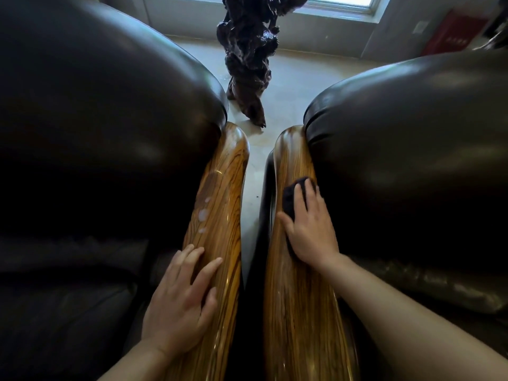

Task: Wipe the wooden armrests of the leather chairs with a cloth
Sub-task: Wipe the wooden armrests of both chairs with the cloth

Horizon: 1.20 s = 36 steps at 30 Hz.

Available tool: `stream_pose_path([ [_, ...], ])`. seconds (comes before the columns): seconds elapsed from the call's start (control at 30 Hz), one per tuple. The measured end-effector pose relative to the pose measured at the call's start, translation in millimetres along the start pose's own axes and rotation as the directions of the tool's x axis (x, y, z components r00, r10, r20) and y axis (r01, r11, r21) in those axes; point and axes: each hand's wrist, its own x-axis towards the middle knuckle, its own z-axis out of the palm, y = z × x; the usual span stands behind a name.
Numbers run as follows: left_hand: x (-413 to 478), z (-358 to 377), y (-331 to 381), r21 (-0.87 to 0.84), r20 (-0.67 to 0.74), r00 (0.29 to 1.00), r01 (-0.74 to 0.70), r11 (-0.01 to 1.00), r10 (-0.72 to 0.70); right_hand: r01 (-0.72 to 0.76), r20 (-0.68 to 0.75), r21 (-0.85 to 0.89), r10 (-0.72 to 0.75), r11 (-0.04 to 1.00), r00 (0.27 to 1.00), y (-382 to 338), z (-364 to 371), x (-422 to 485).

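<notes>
Right hand: lies palm down on a dark cloth, fingers spread and pressing it flat against the right wooden armrest. The cloth protrudes from under the fingertips at 11 o'clock of the hand; the thumb extends toward 9 o'clock and touches the wood. The cloth sits on the upper half of this armrest, just beside the leather edge.

Left hand: open, empty, fingers slightly apart, resting flat on the left wooden armrest, on its inner edge at the lower half. Fingertips point toward 1 o'clock.

At 12 o'clock of the left hand, pale smudges mark the glossy surface of the left armrest.

The two armrests run side by side, apart, with a narrow strip of pale floor visible between them.

The left leather chair rises at 10 o'clock of the frame; the right leather chair at 2 o'clock. Both are dark and shiny.

At 12 o'clock, beyond the armrests, a dark gnarled wood sculpture stands on the floor below a window.
</notes>
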Motion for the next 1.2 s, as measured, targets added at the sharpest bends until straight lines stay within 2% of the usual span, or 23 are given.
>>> stream_pose_path([
  [0.1, 0.8, -0.7, 0.3, 0.001, 0.015, 1.000, 0.004, 1.000, -0.004, 0.089, 0.053, -0.025, -0.088, 0.996, 0.995, 17.1, -2.1, -18.1],
  [0.23, 0.4, 2.0, -2.5, 0.001, 0.034, 0.999, 0.008, 1.000, -0.008, -0.048, 0.027, -0.109, 0.051, 0.993, 0.998, 20.8, -9.8, 53.1],
  [0.33, 0.2, 2.9, -3.9, 0.012, 0.040, 0.999, 0.010, 1.000, -0.010, -0.025, 0.002, -0.158, 0.025, 0.987, 1.000, 4.8, -8.5, 85.8],
  [0.4, -0.5, 3.5, -4.9, 0.013, 0.035, 0.999, 0.004, 1.000, -0.005, 0.058, -0.026, -0.140, -0.062, 0.988, 0.998, 1.8, -8.6, 75.4],
  [0.47, -0.6, 2.7, -3.1, 0.008, 0.016, 1.000, -0.001, 1.000, 0.001, 0.236, -0.029, -0.070, -0.238, 0.969, 0.971, 3.4, -10.5, 38.3],
  [0.5, 0.1, 1.2, -1.5, 0.004, 0.003, 1.000, -0.001, 1.000, 0.001, 0.356, -0.004, -0.031, -0.356, 0.934, 0.935, 5.0, -10.6, 13.0],
  [0.57, 1.8, -0.1, -0.1, 0.001, -0.010, 1.000, -0.014, 1.000, 0.014, 0.576, 0.096, 0.017, -0.575, 0.817, 0.812, 13.3, -6.9, -35.2],
  [0.6, 2.2, 0.0, 0.2, 0.001, -0.012, 1.000, -0.017, 1.000, 0.017, 0.647, 0.108, 0.036, -0.647, 0.761, 0.755, 20.7, -6.2, -44.1],
  [0.63, 1.9, -0.2, 0.0, 0.003, -0.015, 1.000, -0.015, 1.000, 0.015, 0.671, 0.094, 0.055, -0.672, 0.740, 0.734, 26.3, -7.0, -40.8],
  [0.67, 1.6, -0.4, -0.3, 0.003, -0.017, 1.000, -0.013, 1.000, 0.013, 0.633, 0.074, 0.065, -0.636, 0.772, 0.768, 27.8, -8.9, -29.2],
  [0.7, 1.9, -0.2, -0.8, 0.002, -0.018, 1.000, -0.011, 1.000, 0.011, 0.549, 0.040, 0.063, -0.552, 0.833, 0.833, 25.9, -10.1, -11.3],
  [0.77, 2.2, 1.0, -1.9, 0.000, -0.020, 1.000, -0.008, 1.000, 0.008, 0.323, -0.034, 0.026, -0.322, 0.946, 0.946, 17.4, -10.8, 34.6],
  [0.83, 2.0, 2.8, -2.9, 0.003, -0.020, 1.000, -0.013, 1.000, 0.013, 0.141, -0.045, -0.054, -0.144, 0.988, 0.989, 10.9, -10.1, 74.8],
  [0.9, 1.6, 3.4, -3.8, 0.003, -0.019, 1.000, -0.018, 1.000, 0.018, 0.050, -0.063, -0.089, -0.056, 0.995, 0.996, 2.8, -8.1, 91.9],
  [0.97, 0.5, 3.5, -4.5, -0.005, -0.012, 1.000, -0.011, 1.000, 0.011, 0.072, -0.090, -0.061, -0.077, 0.996, 0.993, -3.1, -2.1, 74.2],
  [1.1, 1.4, 0.4, -0.9, -0.022, -0.005, 1.000, -0.003, 1.000, 0.003, 0.414, -0.010, 0.036, -0.414, 0.910, 0.910, -0.7, 10.0, -38.3],
  [1.17, 1.3, 0.4, -1.7, -0.021, -0.003, 1.000, -0.007, 1.000, 0.007, 0.393, 0.003, 0.072, -0.394, 0.917, 0.919, 12.9, 8.9, -45.9],
  [1.2, 1.1, 0.2, -1.7, -0.025, 0.004, 1.000, -0.005, 1.000, 0.005, 0.303, -0.019, 0.064, -0.303, 0.951, 0.953, 17.1, 6.6, -35.5],
])
